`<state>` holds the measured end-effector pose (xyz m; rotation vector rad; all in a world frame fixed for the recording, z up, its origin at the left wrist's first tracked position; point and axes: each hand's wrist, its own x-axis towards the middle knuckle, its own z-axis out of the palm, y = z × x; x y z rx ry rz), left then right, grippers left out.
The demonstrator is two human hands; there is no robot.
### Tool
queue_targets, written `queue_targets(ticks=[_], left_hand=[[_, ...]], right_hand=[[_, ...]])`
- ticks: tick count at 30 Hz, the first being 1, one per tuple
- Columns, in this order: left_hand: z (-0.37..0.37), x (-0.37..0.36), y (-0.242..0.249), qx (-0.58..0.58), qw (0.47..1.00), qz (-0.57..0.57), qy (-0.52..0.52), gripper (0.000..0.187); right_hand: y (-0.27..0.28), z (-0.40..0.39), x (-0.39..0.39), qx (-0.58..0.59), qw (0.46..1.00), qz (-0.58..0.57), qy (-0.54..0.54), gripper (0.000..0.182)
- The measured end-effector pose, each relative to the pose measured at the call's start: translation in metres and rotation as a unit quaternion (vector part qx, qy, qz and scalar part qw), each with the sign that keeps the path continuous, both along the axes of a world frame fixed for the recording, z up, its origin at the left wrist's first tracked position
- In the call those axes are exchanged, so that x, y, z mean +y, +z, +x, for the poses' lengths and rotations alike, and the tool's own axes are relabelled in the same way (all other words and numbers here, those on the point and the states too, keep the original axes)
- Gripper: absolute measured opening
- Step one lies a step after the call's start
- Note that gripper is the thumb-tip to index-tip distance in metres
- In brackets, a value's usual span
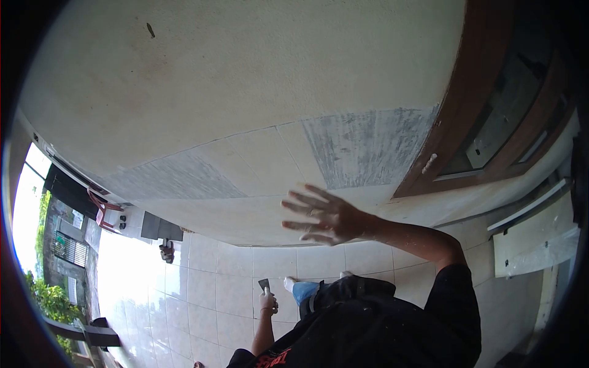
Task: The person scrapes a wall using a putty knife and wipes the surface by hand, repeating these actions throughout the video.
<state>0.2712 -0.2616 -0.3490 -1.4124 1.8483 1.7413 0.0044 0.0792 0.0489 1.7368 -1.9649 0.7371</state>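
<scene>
My right hand [325,216] is spread flat, fingers apart, against the lower cream wall tiles [257,159], just below a grey scraped patch [368,147]. It holds nothing. My left hand [268,302] hangs lower, over the floor tiles, closed around the handle of a small scraper [264,284] whose dark blade points toward the wall. My dark clothing fills the bottom of the view.
A brown wooden door frame [478,92] with glass stands at the right. A second grey patch [178,178] lies to the left on the wall. A red chair [101,207] and a metal gate [69,248] are far left. White boards [534,239] lean at the right. Something blue [304,291] sits near my feet.
</scene>
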Motion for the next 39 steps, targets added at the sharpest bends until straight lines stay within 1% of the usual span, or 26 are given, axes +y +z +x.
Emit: queue_targets(ticks=[1, 3, 5, 8, 9, 10, 11, 12, 13, 14, 16, 18, 19, 20, 22, 24, 27, 28, 29, 31, 33, 34, 36, 37, 38, 39], left_hand=[[0.022, -0.001, -0.008, -0.024, 0.999, 0.012, 0.021, 0.049], [0.052, -0.005, -0.021, -0.067, 0.995, 0.034, 0.059, 0.049], [0.059, -0.011, -0.032, -0.076, 0.993, 0.037, 0.079, 0.049], [0.044, -0.015, -0.031, -0.077, 0.988, 0.084, 0.104, 0.046], [0.032, -0.020, -0.036, -0.057, 0.993, 0.067, 0.084, 0.043], [0.017, -0.019, -0.027, -0.050, 0.994, 0.061, 0.073, 0.040], [0.002, -0.021, -0.024, -0.017, 0.996, 0.066, 0.062, 0.038], [-0.015, -0.014, -0.004, -0.005, 0.997, 0.041, 0.065, 0.040], [-0.025, -0.017, -0.002, 0.034, 0.998, 0.029, 0.044, 0.037], [-0.033, -0.017, 0.009, 0.064, 0.997, 0.023, 0.039, 0.034], [-0.035, -0.011, 0.029, 0.135, 0.989, 0.030, 0.056, 0.032], [-0.022, -0.004, 0.030, 0.136, 0.985, 0.076, 0.079, 0.031], [-0.013, 0.000, 0.028, 0.135, 0.982, 0.099, 0.089, 0.031], [-0.006, 0.004, 0.025, 0.113, 0.983, 0.106, 0.103, 0.030], [0.006, 0.009, 0.008, 0.074, 0.982, 0.117, 0.130, 0.030], [0.008, 0.008, -0.009, 0.049, 0.980, 0.122, 0.148, 0.027], [0.004, 0.010, -0.025, 0.041, 0.981, 0.123, 0.141, 0.026], [-0.005, 0.010, -0.022, 0.038, 0.985, 0.112, 0.127, 0.026], [-0.016, 0.008, -0.016, 0.036, 0.988, 0.098, 0.111, 0.027], [-0.034, 0.011, -0.001, 0.080, 0.987, 0.092, 0.106, 0.028], [-0.043, 0.014, 0.011, 0.124, 0.983, 0.089, 0.103, 0.027], [-0.045, 0.016, 0.016, 0.129, 0.982, 0.093, 0.098, 0.027], [-0.045, 0.023, 0.018, 0.135, 0.982, 0.102, 0.086, 0.027], [-0.043, 0.027, 0.017, 0.117, 0.986, 0.092, 0.081, 0.027], [-0.039, 0.030, 0.017, 0.105, 0.987, 0.096, 0.080, 0.027], [-0.037, 0.031, 0.015, 0.096, 0.988, 0.098, 0.078, 0.027]], right_hand=[[0.026, -0.010, 0.015, 0.056, 0.992, -0.073, -0.089, 0.060], [0.086, -0.034, 0.042, 0.186, 0.903, -0.283, -0.266, 0.059], [0.096, -0.048, 0.047, 0.255, 0.852, -0.279, -0.363, 0.063], [0.014, -0.084, -0.022, 0.284, 0.821, -0.198, -0.455, 0.065], [-0.031, -0.078, -0.053, 0.310, 0.865, -0.083, -0.385, 0.071], [-0.084, -0.062, -0.080, 0.228, 0.913, 0.108, -0.322, 0.074], [-0.122, -0.046, -0.090, 0.252, 0.908, 0.248, -0.224, 0.077], [-0.158, -0.033, -0.092, 0.158, 0.878, 0.434, -0.130, 0.075], [-0.168, -0.017, -0.090, 0.085, 0.837, 0.538, -0.056, 0.070], [-0.159, -0.007, -0.100, -0.055, 0.784, 0.618, 0.005, 0.064], [-0.182, -0.001, -0.102, -0.171, 0.853, 0.486, 0.085, 0.064], [-0.097, 0.009, -0.094, -0.109, 0.891, 0.437, 0.063, 0.063], [-0.068, 0.006, -0.085, -0.004, 0.962, 0.266, 0.067, 0.064], [-0.040, 0.000, -0.085, 0.021, 0.984, 0.156, 0.078, 0.063], [0.061, -0.009, -0.075, 0.046, 0.998, 0.029, 0.042, 0.064], [0.117, -0.024, -0.064, 0.150, 0.978, -0.103, -0.104, 0.067], [0.085, -0.073, -0.100, 0.235, 0.941, -0.086, -0.230, 0.068], [0.064, -0.073, -0.104, 0.377, 0.884, 0.090, -0.261, 0.066], [0.040, -0.068, -0.107, 0.498, 0.779, 0.259, -0.280, 0.065], [0.002, -0.054, -0.115, 0.366, 0.833, 0.401, -0.108, 0.060], [-0.002, -0.035, -0.117, 0.121, 0.871, 0.476, 0.013, 0.057], [-0.003, -0.032, -0.121, 0.161, 0.913, 0.373, 0.041, 0.058], [0.008, -0.024, -0.133, 0.229, 0.956, 0.157, 0.095, 0.059], [0.022, -0.027, -0.139, 0.223, 0.965, 0.117, 0.076, 0.062], [0.053, -0.035, -0.142, 0.214, 0.972, 0.076, 0.055, 0.065], [0.060, -0.058, -0.146, 0.350, 0.925, 0.103, -0.110, 0.068]])
